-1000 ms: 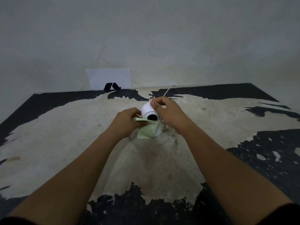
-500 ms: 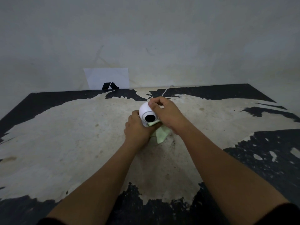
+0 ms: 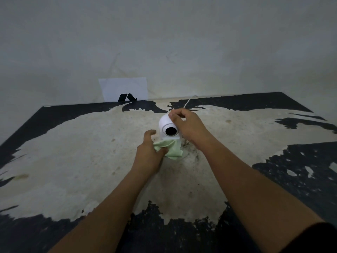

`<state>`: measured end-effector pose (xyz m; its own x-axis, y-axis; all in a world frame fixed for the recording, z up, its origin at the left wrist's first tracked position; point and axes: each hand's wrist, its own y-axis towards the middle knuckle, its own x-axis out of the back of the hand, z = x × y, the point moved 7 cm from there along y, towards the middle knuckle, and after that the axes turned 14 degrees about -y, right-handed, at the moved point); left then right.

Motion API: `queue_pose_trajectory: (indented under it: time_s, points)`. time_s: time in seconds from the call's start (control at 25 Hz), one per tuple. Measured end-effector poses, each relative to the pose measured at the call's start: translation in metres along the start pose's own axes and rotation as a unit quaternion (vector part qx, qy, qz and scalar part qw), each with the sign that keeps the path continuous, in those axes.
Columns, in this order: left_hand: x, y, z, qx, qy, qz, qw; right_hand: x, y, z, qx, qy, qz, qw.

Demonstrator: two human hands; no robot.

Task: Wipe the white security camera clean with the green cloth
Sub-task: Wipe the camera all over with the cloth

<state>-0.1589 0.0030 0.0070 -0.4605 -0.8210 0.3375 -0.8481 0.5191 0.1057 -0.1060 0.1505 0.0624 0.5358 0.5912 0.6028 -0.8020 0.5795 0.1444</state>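
Note:
The white security camera [image 3: 166, 126], round-headed with a black lens facing me, stands upright at the middle of the worn table. My right hand [image 3: 187, 126] grips its head from the top and right side. My left hand [image 3: 150, 152] is closed on the pale green cloth [image 3: 172, 148], holding it against the camera's base just below the lens. Part of the cloth hangs loose toward the table. The camera's base is mostly hidden behind the cloth and my fingers.
The table [image 3: 73, 161] is black with its top worn to a pale patch. A thin white cable [image 3: 187, 102] runs from behind the camera to the back edge. A white paper with a black mark [image 3: 124, 90] leans on the wall.
My left hand has pulled the cloth back left and lower, from under the lens on the right to the front of the base. My right hand keeps its hold on the head.

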Motion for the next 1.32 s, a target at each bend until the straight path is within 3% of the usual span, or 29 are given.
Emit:
queue_pose_trajectory:
  time_s: [0.12, 0.24, 0.36, 0.44, 0.56, 0.68, 0.8, 1.16, 1.32]
  points:
    - [0.014, -0.01, -0.012, -0.04, 0.041, 0.012, 0.998, 0.01, -0.014, -0.001, -0.008, 0.001, -0.049, 0.999]
    - [0.025, -0.019, -0.033, -0.077, -0.002, 0.034, 0.996, 0.027, -0.046, -0.003, 0.003, 0.041, -0.111, 0.993]
    - [0.026, -0.021, -0.054, -0.1, -0.066, 0.059, 0.991, 0.005, -0.068, -0.01, -0.003, 0.104, 0.044, 0.994]
    - [0.019, -0.019, -0.06, -0.123, -0.041, 0.097, 0.987, -0.007, -0.075, -0.014, 0.008, 0.116, 0.114, 0.987]
    - [0.019, -0.009, -0.053, -0.109, -0.027, 0.11, 0.988, 0.003, -0.067, -0.027, 0.038, -0.034, 0.06, 0.997]
    - [0.028, 0.011, -0.057, -0.103, -0.045, 0.079, 0.99, 0.006, -0.049, -0.035, 0.064, -0.215, 0.055, 0.973]
    - [0.016, 0.027, -0.062, -0.117, -0.006, 0.123, 0.985, -0.003, -0.034, -0.036, 0.045, -0.299, 0.048, 0.952]
    - [0.014, 0.036, -0.054, -0.108, -0.029, 0.087, 0.99, -0.032, -0.027, -0.035, -0.083, -0.21, -0.045, 0.973]
    - [0.014, 0.039, -0.052, -0.106, -0.025, 0.079, 0.991, -0.039, -0.03, -0.036, -0.131, -0.223, -0.07, 0.963]
